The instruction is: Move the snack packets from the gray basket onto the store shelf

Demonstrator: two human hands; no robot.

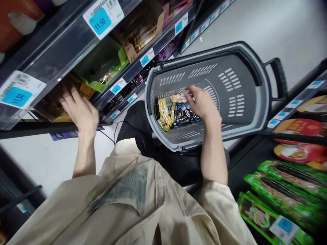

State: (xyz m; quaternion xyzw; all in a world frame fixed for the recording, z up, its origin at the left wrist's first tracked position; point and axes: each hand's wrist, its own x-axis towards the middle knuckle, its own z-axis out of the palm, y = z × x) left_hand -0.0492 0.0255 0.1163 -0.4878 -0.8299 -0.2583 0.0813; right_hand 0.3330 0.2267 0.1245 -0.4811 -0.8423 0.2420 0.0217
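Note:
My left hand (pixel 83 112) is at the opening of a low shelf on the left, its fingers stretched out and slightly blurred. Beyond the fingertips is a dim yellow-brown display box (pixel 53 105); its contents are hard to make out. My right hand (pixel 203 102) is inside a grey plastic shopping basket (pixel 245 78), fingers curled together over small wrapped snacks. What the fingertips hold, if anything, is hidden. Yellow packets (pixel 165 114) lie at the basket's near-left end, beside dark blue-black packets (pixel 185 114) and a pale packet (pixel 179 98).
A green display box (pixel 107 68) and a brown carton (pixel 146 30) stand along the left shelf, above price labels (pixel 119 86). Green bags (pixel 283 187) and red round-ended packages (pixel 297 131) fill the right shelf. The basket's handle (pixel 278 80) sticks out towards that shelf.

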